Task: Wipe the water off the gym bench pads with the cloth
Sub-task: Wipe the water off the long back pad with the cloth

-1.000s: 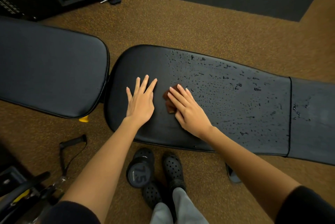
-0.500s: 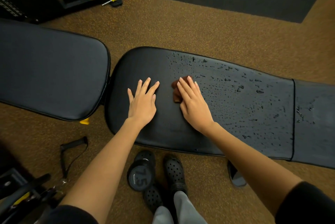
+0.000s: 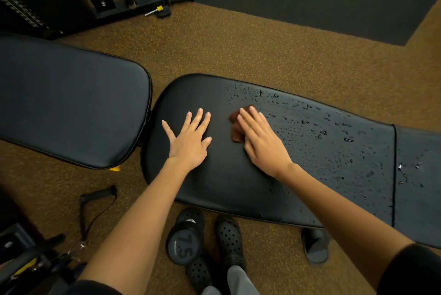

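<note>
My right hand [image 3: 262, 142] presses flat on the cloth [image 3: 238, 127]; the water drops [image 3: 322, 132] lie to its right, along the pad's [image 3: 214, 187] length.

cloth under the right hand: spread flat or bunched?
Bunched. The brown cloth shows as a small folded wad with layered edges beside the right hand, whose straight fingers press it on the bench pad.

Bare forearms, short black sleeves [image 3: 412, 268] (cut above the elbows), grey trousers [image 3: 241, 280], black perforated clogs [image 3: 229, 239].
</note>
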`<action>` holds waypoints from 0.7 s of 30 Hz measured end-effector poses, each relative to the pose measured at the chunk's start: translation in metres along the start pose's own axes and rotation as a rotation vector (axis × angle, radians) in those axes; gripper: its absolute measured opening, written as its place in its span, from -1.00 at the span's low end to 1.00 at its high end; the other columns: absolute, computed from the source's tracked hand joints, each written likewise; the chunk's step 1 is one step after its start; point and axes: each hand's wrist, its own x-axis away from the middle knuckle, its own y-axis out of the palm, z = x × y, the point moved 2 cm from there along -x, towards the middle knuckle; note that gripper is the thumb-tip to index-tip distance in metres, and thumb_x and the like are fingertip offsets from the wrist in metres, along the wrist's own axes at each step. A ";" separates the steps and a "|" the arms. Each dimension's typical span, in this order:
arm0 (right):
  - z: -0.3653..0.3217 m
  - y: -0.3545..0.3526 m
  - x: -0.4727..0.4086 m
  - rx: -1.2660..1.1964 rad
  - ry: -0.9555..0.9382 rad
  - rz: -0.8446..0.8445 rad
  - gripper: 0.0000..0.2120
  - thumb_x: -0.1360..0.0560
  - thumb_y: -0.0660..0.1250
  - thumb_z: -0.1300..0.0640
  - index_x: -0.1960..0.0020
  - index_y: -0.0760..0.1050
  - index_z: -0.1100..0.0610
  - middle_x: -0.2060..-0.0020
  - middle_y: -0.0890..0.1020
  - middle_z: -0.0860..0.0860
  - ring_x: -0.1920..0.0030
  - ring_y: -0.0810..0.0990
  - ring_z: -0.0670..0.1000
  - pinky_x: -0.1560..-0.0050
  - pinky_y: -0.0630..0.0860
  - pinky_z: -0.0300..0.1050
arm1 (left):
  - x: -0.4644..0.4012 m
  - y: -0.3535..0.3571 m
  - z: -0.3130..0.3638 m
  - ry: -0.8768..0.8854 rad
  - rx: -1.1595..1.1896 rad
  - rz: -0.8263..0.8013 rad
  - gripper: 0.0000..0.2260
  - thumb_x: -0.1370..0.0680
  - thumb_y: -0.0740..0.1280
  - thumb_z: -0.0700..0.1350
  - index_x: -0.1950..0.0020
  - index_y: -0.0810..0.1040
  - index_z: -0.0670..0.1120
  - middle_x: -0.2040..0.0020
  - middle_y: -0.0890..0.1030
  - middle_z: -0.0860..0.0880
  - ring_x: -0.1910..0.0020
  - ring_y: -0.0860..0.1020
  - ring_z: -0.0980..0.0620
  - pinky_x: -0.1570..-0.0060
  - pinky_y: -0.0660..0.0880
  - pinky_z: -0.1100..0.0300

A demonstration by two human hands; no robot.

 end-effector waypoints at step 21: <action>0.030 -0.010 -0.076 -0.114 0.271 0.103 -0.45 -0.55 0.04 0.16 -0.51 0.21 0.30 -0.52 0.23 0.19 -0.55 0.06 0.23 -0.55 -0.15 0.04 | -0.012 -0.012 0.004 -0.031 0.224 0.150 -0.58 -0.65 0.13 -0.03 -0.52 0.19 0.04 -0.57 0.05 0.00 -0.55 -0.11 -0.02 -0.47 -0.13 -0.17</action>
